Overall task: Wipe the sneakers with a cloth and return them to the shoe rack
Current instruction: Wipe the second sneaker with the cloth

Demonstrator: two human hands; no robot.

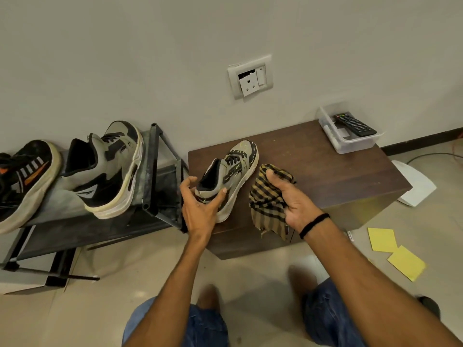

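Note:
A grey-green and black sneaker stands on the dark wooden cabinet, toe pointing to the wall. My left hand grips its heel, thumb on the right side and fingers on the left. My right hand holds a crumpled yellow-and-black checked cloth just right of the sneaker, part of it hanging over the cabinet's front edge. The matching sneaker rests tilted on the metal shoe rack to the left, beside a black sneaker with orange stripes.
A clear plastic box with a remote control sits at the cabinet's back right corner. A wall socket is above. Yellow papers and a white sheet lie on the floor to the right. My knees are below.

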